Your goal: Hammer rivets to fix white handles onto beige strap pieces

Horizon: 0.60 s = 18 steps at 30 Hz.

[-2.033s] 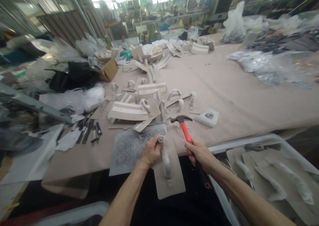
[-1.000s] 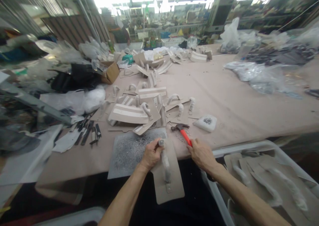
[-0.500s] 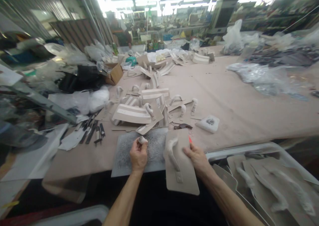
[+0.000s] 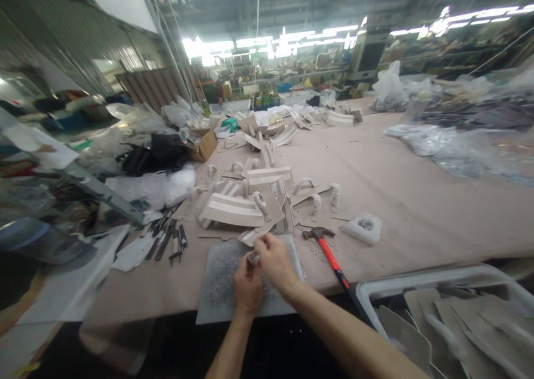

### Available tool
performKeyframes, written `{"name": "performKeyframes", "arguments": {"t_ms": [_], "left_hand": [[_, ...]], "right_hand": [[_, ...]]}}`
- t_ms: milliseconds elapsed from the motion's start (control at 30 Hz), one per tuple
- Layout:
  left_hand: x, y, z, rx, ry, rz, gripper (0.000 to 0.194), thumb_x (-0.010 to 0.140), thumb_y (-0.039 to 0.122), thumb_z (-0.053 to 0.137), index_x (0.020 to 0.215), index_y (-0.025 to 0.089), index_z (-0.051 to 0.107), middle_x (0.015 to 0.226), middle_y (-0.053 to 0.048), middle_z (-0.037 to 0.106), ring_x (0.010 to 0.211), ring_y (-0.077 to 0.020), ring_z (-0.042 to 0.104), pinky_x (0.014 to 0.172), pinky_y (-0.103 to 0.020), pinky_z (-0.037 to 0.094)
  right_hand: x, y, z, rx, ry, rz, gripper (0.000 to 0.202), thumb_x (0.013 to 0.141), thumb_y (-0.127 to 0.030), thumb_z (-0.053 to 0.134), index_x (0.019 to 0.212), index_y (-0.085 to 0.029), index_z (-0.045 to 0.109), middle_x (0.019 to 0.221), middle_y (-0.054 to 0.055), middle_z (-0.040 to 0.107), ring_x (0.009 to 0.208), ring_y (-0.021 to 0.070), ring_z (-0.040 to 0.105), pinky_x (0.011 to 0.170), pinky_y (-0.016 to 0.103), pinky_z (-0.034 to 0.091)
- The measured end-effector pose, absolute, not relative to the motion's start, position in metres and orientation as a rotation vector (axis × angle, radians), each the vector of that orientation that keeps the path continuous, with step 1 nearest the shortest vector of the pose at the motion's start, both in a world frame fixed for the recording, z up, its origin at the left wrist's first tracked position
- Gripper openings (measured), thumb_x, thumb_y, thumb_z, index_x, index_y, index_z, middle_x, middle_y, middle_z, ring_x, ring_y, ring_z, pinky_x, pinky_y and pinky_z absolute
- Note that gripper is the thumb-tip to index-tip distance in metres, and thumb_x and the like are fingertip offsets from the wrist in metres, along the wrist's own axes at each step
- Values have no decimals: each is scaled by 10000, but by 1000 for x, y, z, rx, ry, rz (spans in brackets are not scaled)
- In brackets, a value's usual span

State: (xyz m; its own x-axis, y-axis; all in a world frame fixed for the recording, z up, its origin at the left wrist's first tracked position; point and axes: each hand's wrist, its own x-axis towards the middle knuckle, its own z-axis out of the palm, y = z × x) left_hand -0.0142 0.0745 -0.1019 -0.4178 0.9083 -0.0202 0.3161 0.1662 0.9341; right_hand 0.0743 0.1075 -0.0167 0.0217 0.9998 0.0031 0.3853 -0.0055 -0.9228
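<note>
My left hand (image 4: pixel 248 290) is closed around a short, stubby, greyish cylindrical piece (image 4: pixel 252 258) whose round end shows on top. My right hand (image 4: pixel 276 261) meets it there, fingers pinched together at that end; whatever they grip is too small or hidden to make out. Both hands are over a worn grey metal plate (image 4: pixel 217 293) at the table's front edge. To their right lies a claw hammer (image 4: pixel 331 259) with a red and black handle. Small pale bits (image 4: pixel 319 252) are scattered by its head. Beyond the plate is a heap of beige panels (image 4: pixel 233 209) with handles.
At right front, a white-rimmed bin (image 4: pixel 450 281) holds beige handled panels. A white plastic-wrapped packet (image 4: pixel 362 227) sits past the hammer. Dark strips (image 4: pixel 167 240), a cardboard box (image 4: pixel 204 144) and bags line the left. Clear plastic bags (image 4: pixel 438 139) lie at the right.
The beige handled panel has left my right hand, which has moved left to meet my left hand. The hammer, largely covered by the panel before, now shows fully. The view has tilted up.
</note>
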Motion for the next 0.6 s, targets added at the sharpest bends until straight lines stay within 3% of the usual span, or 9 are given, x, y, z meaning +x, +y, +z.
{"name": "performKeyframes", "arguments": {"t_ms": [100, 233, 333, 467, 600], "left_hand": [[-15, 75, -112, 1201, 1657, 1412, 272, 861, 284, 659, 1093, 144, 678, 957, -94, 777, 889, -219, 755, 823, -306, 604], [-15, 77, -123, 1229, 1595, 1475, 313, 855, 373, 662, 1084, 160, 679, 934, -106, 777, 866, -247, 762, 781, -317, 609], [-16, 79, -124, 1267, 1598, 1453, 310, 870, 392, 642, 1076, 163, 676, 933, -104, 772, 861, -241, 760, 774, -317, 607], [-18, 78, -122, 1271, 1612, 1436, 310, 865, 399, 642, 1070, 167, 667, 935, -104, 772, 878, -241, 759, 776, -318, 604], [-21, 78, -122, 1267, 1646, 1413, 338, 840, 392, 659, 1089, 163, 656, 962, -109, 770, 894, -237, 754, 812, -327, 595]], "right_hand": [[105, 180, -15, -1664, -1569, 793, 315, 951, -276, 393, 1016, -164, 680, 1016, 124, 728, 983, 226, 657, 847, 302, 458], [97, 251, -3, -1704, -1813, 731, 394, 887, -203, 575, 1274, -134, 605, 1298, 174, 641, 1192, 256, 596, 975, 313, 422], [72, 279, 5, -1754, -1943, 822, 428, 881, -236, 669, 1286, -121, 592, 1196, 159, 681, 1058, 236, 660, 908, 338, 498], [61, 292, 12, -1837, -2003, 866, 330, 963, -408, 607, 1157, -144, 647, 1131, 86, 684, 980, 198, 670, 880, 410, 550], [92, 280, 22, -1882, -1987, 725, 327, 930, -274, 575, 1181, -82, 658, 1189, 194, 685, 1120, 285, 642, 941, 379, 493]]}}
